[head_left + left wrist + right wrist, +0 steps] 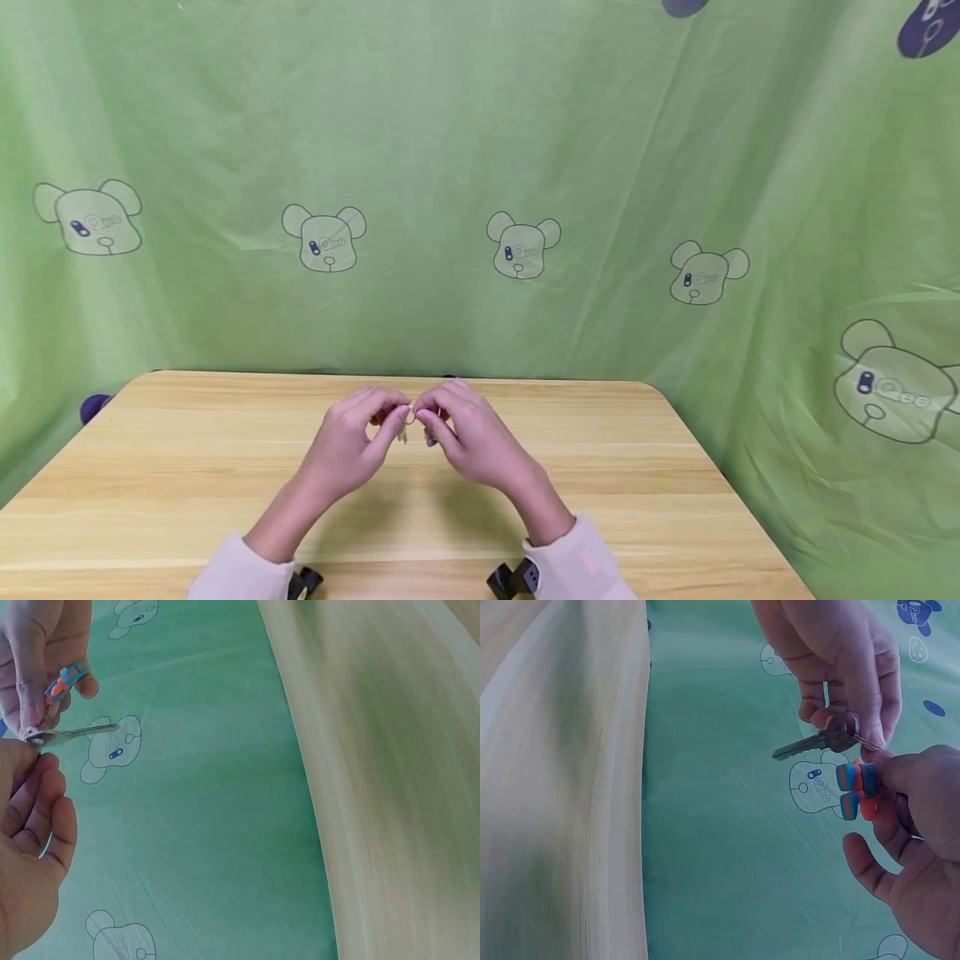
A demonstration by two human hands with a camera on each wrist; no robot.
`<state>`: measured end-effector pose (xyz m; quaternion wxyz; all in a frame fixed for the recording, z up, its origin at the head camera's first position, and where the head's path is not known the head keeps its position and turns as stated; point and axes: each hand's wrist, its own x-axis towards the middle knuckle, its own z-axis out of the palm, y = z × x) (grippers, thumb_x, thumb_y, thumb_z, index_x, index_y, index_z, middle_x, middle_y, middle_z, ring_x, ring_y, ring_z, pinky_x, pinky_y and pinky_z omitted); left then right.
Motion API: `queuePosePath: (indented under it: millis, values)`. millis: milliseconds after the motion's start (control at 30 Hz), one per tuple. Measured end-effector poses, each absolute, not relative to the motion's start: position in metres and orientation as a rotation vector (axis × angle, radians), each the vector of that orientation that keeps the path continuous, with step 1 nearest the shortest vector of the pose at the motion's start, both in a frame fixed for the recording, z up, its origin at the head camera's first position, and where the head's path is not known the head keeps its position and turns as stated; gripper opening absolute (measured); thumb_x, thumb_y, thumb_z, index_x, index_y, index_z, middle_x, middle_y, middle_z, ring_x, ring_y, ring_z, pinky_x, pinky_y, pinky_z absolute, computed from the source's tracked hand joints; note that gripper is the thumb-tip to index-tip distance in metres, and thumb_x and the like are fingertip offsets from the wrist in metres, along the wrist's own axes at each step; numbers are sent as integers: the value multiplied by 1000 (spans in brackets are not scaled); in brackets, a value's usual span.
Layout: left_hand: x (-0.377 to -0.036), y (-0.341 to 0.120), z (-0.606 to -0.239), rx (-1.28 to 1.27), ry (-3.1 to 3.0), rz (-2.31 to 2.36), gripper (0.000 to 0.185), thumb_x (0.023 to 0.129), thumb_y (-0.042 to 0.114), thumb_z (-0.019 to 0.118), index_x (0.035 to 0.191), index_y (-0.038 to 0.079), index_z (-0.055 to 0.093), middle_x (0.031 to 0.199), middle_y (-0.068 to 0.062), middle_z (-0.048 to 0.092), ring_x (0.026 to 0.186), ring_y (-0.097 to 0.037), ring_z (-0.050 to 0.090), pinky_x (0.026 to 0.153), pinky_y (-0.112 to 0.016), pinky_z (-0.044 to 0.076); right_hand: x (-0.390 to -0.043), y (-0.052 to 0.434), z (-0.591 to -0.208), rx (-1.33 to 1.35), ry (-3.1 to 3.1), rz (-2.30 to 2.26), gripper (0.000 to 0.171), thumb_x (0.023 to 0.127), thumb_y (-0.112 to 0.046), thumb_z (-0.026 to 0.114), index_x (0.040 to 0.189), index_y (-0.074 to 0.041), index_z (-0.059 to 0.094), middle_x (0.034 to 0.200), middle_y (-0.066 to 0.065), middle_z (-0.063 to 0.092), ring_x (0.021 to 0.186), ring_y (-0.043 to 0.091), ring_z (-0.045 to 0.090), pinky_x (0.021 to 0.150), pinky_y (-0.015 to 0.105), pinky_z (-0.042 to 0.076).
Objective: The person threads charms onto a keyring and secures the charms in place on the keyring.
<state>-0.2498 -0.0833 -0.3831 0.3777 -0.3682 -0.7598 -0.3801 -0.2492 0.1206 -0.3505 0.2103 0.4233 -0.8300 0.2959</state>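
Both hands meet over the table, fingertips close together at a thin metal key ring [410,420]. My left hand [348,442] pinches the ring between thumb and forefinger. From the other side, my right hand [474,432] pinches it with thumb and forefinger, its other fingers loosely bent. A metal key [806,746] hangs from the ring, its blade pointing towards the table; the left wrist view also shows this key [90,731]. Close under the right fingertips dangles a small orange and blue charm [849,787], partly covered by the fingers. Fingertips hide part of the ring.
A light wood-grain table [187,467] with rounded far corners lies under the hands. Behind it and along the right hangs a green curtain [450,125] printed with bear heads. Each sleeve cuff has a black wrist camera [513,577] by it.
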Motion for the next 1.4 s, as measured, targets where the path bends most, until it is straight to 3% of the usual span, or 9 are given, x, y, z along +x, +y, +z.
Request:
queuePosePath:
  millis: [333, 567, 833, 1400]
  values:
    - [-250, -84, -382, -937, -1923, -995, 13, 89, -5, 73, 96, 6, 73, 84, 3, 69, 73, -7, 60, 63, -22, 54, -250, 121, -350, 1185, -2268, 810, 9, 104, -11, 60, 97, -10, 66, 81, -8, 60, 86, 10, 54, 82, 29, 47]
    - [-247, -83, -381, -900, -1913, -1065, 10, 90, -6, 72, 95, 4, 73, 83, 3, 69, 71, -6, 60, 60, -25, 54, -250, 120, -349, 1196, -2253, 838, 9, 104, -10, 60, 97, -11, 65, 82, -9, 60, 86, 9, 53, 78, 30, 49]
    - [-247, -81, -381, -851, -1916, -1131, 10, 92, -4, 71, 96, 5, 73, 81, 6, 68, 70, -5, 61, 64, -18, 52, -249, 120, -350, 1201, -2230, 827, 8, 103, -9, 61, 97, -11, 64, 81, -9, 59, 86, 8, 55, 81, 27, 48]
    - [-246, -80, -382, -899, -1968, -1072, 7, 92, -1, 73, 95, 6, 74, 83, 4, 71, 71, -5, 61, 62, -24, 55, -249, 120, -350, 1172, -2210, 778, 7, 102, -8, 62, 96, -9, 65, 84, -8, 61, 84, 11, 52, 77, 25, 47]
